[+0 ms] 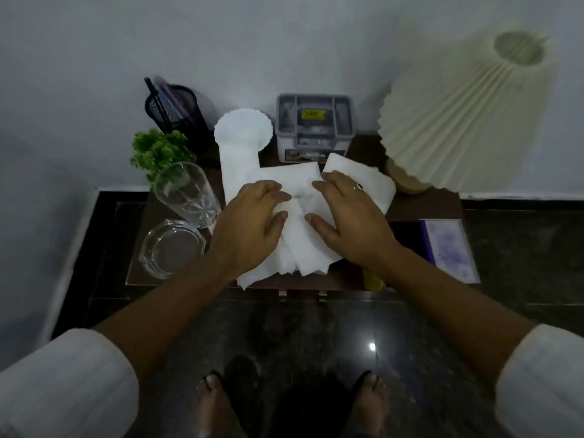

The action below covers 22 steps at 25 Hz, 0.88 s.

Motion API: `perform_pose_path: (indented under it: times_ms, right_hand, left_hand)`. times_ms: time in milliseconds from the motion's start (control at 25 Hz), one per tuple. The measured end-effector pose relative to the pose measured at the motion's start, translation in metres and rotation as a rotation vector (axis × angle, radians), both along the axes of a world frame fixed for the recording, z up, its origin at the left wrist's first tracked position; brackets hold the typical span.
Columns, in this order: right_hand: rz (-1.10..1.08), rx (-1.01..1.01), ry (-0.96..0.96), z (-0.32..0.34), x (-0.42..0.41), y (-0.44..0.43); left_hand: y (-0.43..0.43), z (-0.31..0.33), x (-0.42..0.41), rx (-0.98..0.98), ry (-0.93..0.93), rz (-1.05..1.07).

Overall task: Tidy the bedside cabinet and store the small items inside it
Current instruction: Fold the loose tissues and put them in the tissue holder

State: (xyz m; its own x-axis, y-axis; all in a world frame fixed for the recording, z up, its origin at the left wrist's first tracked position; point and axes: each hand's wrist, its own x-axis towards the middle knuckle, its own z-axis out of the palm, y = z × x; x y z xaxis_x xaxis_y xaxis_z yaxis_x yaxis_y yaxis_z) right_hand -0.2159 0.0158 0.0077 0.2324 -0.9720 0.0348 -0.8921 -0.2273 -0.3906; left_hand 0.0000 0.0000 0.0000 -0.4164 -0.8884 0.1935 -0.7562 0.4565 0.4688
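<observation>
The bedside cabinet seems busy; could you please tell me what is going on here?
A person stands at the bedside cabinet with the left hand and right hand laid side by side on a loose pile of white tissues in the middle of its top, fingers lightly curved. A drinking glass, glass ashtray, small plant, pen holder, grey box and pleated lamp stand around them.

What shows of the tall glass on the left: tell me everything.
The tall glass is clear, seemingly real glass, with a cut star pattern in its thick base. It looks empty and stands mouth up on the cabinet top, at its left side. The green plant is behind it, the glass ashtray just in front. The left hand lies near its base; whether they touch cannot be told.
</observation>
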Motion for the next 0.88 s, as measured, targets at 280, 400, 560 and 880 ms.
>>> perform_pose_path:
  times_ms: [280,400,560,880]
  right_hand:
    - [0.07,-0.245,0.017,-0.042,0.001,-0.007]
    - [0.05,-0.262,0.005,-0.044,-0.002,-0.001]
    - [-0.052,-0.234,-0.039,-0.018,-0.008,0.039]
    - [-0.158,-0.193,-0.088,0.003,-0.003,0.127]
  left_hand:
    - [-0.01,-0.033,-0.009,-0.205,0.026,0.03]
    - [-0.005,-0.035,-0.007,-0.235,0.023,0.024]
    - [0.026,-0.014,0.009,-0.214,0.026,0.028]
    - [0.118,0.013,0.032,-0.131,0.028,0.064]
